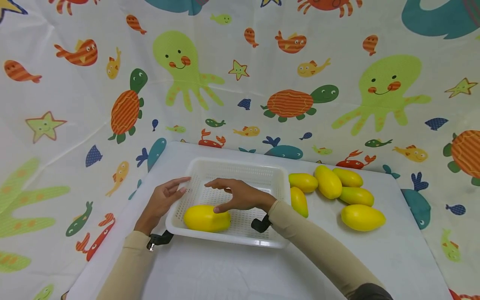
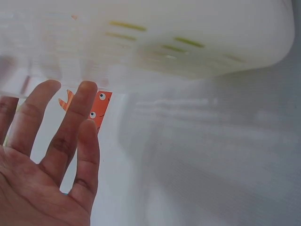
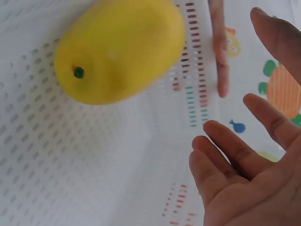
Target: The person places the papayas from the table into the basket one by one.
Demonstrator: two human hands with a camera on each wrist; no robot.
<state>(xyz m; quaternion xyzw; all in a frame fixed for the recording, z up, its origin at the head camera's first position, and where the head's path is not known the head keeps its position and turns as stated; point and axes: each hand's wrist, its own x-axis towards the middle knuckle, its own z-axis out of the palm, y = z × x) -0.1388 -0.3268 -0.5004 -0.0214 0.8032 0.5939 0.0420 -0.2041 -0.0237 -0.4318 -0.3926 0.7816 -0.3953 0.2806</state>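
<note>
A white perforated plastic basket (image 1: 228,238) sits on the table with one yellow, papaya-like fruit (image 1: 207,218) lying at its near left. In the right wrist view this fruit (image 3: 122,49) shows a green stem spot at one end. My left hand (image 1: 160,204) is at the basket's left side, its fingertips by the rim. The left wrist view shows that hand's fingers (image 2: 70,122) loosely extended beside the basket wall (image 2: 197,42). Over the basket, my right hand (image 1: 240,196) holds nothing, its thumb above the fruit and its fingers (image 3: 240,150) spread and relaxed.
Several more yellow fruits (image 1: 328,182) lie on the white table (image 1: 337,258) to the right of the basket, two of them close against its right side. A cloth (image 1: 225,91) printed with sea animals hangs behind the table and along its left side.
</note>
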